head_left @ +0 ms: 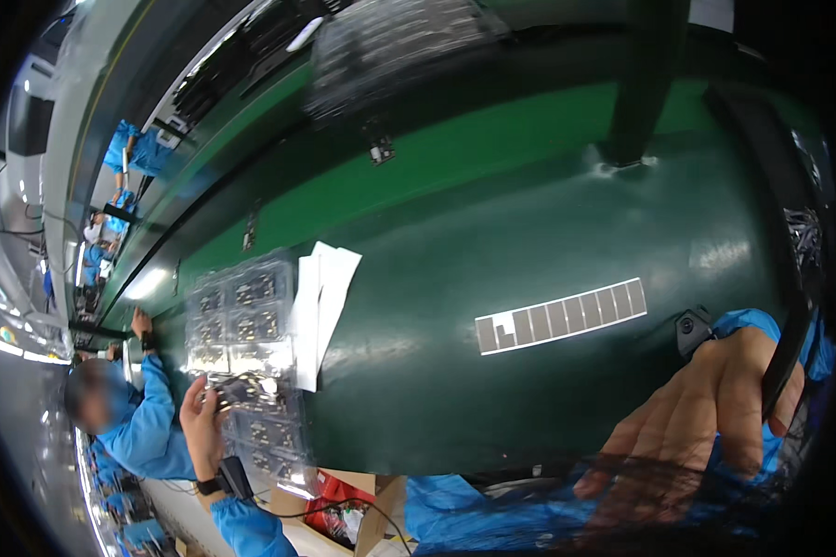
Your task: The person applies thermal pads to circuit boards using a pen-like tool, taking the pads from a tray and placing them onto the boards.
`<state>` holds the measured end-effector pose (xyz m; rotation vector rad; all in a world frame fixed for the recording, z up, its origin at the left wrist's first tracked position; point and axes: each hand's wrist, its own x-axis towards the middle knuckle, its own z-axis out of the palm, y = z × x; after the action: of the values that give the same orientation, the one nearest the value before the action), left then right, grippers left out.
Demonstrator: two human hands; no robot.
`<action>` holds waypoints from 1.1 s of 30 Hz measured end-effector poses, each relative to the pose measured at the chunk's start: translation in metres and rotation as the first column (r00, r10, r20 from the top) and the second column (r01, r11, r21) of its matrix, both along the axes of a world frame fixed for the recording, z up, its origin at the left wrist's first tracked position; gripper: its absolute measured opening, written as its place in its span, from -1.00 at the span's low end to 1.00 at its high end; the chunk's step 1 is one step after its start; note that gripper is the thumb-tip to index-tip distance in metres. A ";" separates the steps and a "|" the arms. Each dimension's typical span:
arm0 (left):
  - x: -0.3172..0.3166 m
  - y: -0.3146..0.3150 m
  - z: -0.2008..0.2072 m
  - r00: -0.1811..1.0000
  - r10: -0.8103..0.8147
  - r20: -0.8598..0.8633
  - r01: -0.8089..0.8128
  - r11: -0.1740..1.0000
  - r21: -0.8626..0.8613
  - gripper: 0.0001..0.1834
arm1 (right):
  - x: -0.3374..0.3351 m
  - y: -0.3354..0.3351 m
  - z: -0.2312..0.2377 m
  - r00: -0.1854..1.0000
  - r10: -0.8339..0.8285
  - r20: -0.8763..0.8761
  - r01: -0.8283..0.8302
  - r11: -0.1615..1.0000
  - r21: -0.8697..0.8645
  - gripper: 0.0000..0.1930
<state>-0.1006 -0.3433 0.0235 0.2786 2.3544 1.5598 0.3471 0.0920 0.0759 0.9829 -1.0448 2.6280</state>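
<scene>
My left hand (201, 429) is at the left edge of a clear plastic tray (293, 316), with thumb and fingers closed on a dark circuit board (241, 392) over the tray. Rows of small circuit boards lie in the tray's pockets. White paper strips (320, 311) rest along its right side. My right hand (692, 408) is raised close to the camera at the lower right, its fingers stretched out and nothing seen in them. Beyond it, a sheet of grey rectangular labels (559, 317) lies on the green bench mat (418, 390); one spot near its left end shows white.
Small electronic parts lie at the back, one (380, 150) by the clear plastic trays (399, 51), another (249, 232) farther left. A dark post (646, 84) stands at the rear. Below the bench is a cardboard box (381, 511) with red contents. Another person (135, 418) works at left.
</scene>
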 end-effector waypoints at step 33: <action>0.187 0.341 -0.059 0.666 -0.734 -0.131 0.741 0.671 0.011 -0.59 | -0.076 0.072 -0.081 0.349 -0.880 0.323 0.603 0.475 0.641 -0.63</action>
<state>0.0860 -0.0022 -0.0350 1.2073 1.8531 1.2028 0.2713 0.1637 -0.0048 -0.4653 -1.7080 1.8575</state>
